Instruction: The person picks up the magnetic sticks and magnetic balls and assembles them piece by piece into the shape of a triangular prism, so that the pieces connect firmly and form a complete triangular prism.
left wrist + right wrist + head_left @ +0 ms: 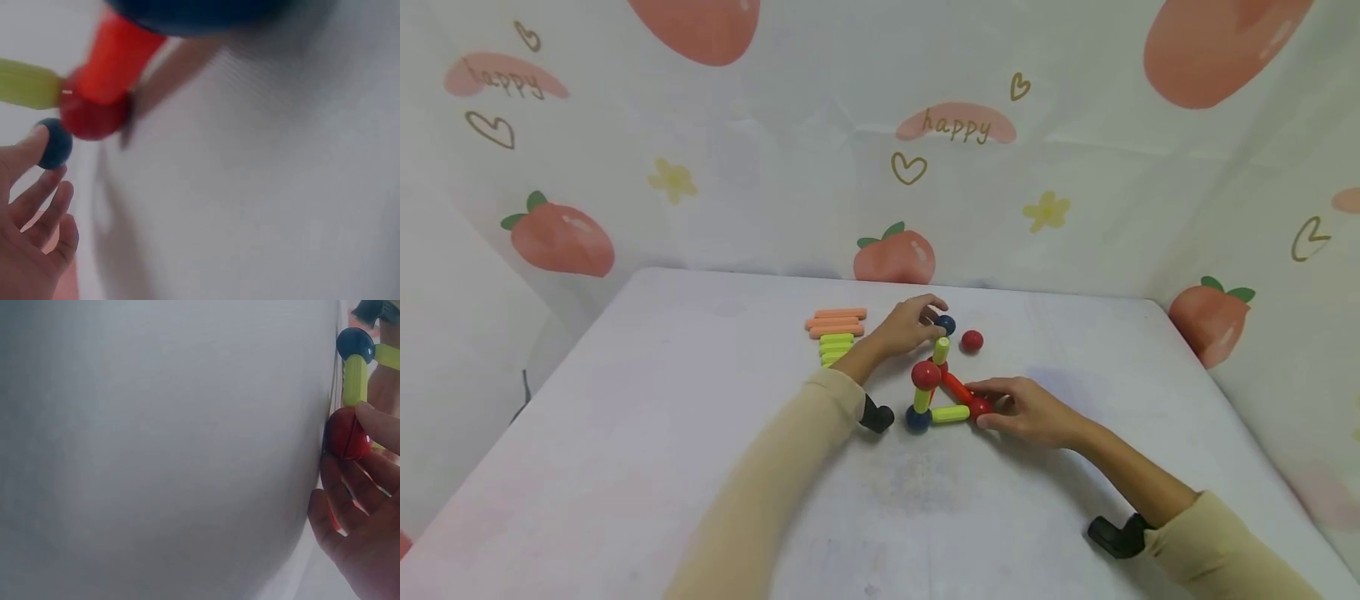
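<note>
In the head view my left hand (907, 328) pinches a dark blue ball (945, 324) between thumb and fingers, beyond the frame of rods and balls. My right hand (1028, 412) holds the red ball (981, 407) at the frame's right corner. A yellow-green rod (951, 414) joins that ball to a dark blue ball (917, 419), and a red rod (957, 387) runs to the back corner. Upright on the near blue ball stands a yellow-green rod (922, 400) topped by a red ball (926, 374). Another upright yellow-green rod (942, 349) has a bare top.
A loose red ball (972, 341) lies right of the left hand. Several orange rods (837, 322) and several yellow-green rods (836, 349) lie in rows beyond the left forearm. The white table (662, 400) meets a printed cloth backdrop (790, 192).
</note>
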A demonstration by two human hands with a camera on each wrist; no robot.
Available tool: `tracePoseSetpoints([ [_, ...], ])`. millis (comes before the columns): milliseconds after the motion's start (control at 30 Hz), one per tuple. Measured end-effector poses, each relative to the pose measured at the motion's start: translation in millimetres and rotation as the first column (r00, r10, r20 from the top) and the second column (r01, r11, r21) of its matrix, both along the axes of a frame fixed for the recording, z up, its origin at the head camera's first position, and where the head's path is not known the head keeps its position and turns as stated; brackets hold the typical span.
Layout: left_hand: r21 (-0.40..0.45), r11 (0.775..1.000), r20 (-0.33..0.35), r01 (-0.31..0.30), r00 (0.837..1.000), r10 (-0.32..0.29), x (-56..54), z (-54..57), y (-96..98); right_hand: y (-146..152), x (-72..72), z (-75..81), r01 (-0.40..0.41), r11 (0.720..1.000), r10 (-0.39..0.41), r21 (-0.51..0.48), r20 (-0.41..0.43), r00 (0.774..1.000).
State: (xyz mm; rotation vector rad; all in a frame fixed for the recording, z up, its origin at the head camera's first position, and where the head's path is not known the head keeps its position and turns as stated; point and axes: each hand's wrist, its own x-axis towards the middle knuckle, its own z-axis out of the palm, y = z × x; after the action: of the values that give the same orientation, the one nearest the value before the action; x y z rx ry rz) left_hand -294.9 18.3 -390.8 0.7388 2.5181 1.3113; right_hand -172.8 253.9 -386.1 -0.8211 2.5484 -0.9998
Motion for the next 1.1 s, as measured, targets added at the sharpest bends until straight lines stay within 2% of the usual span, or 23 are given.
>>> tracePoseSetpoints([
  [100, 0.066, 0.998, -0.017, 0.0, 1.0, 0.001, 4.3, 10.2, -8.6, 0, -0.7, -0.5, 0.002, 1.0, -0.002, 0.008, 0.002, 1.0],
  [200, 0.155, 0.988, -0.003, -0.001, 1.0, 0.001, 10.4, 22.3, -17.6, 0, -0.9, -1.8, 0.008, 1.0, -0.008, 0.015, 0.006, 1.0],
  [267, 0.206, 0.978, 0.011, 0.02, 1.0, -0.022, 14.4, 29.0, -24.0, 0, -0.8, -2.7, 0.008, 1.0, -0.009, 0.016, 0.003, 1.0],
  [333, 0.241, 0.968, 0.02, 0.068, 0.997, -0.076, 18.4, 35.1, -30.2, 0, -0.3, -2.6, 0.011, 1.0, -0.011, 0.016, 0.002, 1.0],
  [400, 0.227, 0.964, 0.015, 0.14, 0.989, -0.147, 22.6, 40.9, -35.8, 0, 0.1, -2.2, 0.012, 1.0, -0.012, 0.014, -0.004, 1.0],
  [500, 0.172, 0.953, -0.013, 0.248, 0.968, -0.25, 27.9, 46.2, -41.8, 1, 0.3, -1.5, 0.01, 1.0, -0.01, 0.011, -0.008, 1.0],
  [600, 0.127, 0.942, -0.037, 0.311, 0.95, -0.309, 31.4, 46.8, -43.9, 1, -0.1, -1.0, 0.002, 1.0, -0.002, 0.009, -0.009, 1.0],
  [833, 0.096, 0.949, -0.058, 0.301, 0.953, -0.297, 33.3, 45.3, -35.1, 0, -0.7, -0.8, 0.002, 1.0, -0.002, 0.013, -0.004, 1.0],
  [1100, 0.083, 0.965, -0.057, 0.249, 0.968, -0.245, 33.1, 45.7, -32.2, 0, 0.6, 0.1, 0.006, 1.0, -0.006, 0.016, -0.012, 1.0],
])
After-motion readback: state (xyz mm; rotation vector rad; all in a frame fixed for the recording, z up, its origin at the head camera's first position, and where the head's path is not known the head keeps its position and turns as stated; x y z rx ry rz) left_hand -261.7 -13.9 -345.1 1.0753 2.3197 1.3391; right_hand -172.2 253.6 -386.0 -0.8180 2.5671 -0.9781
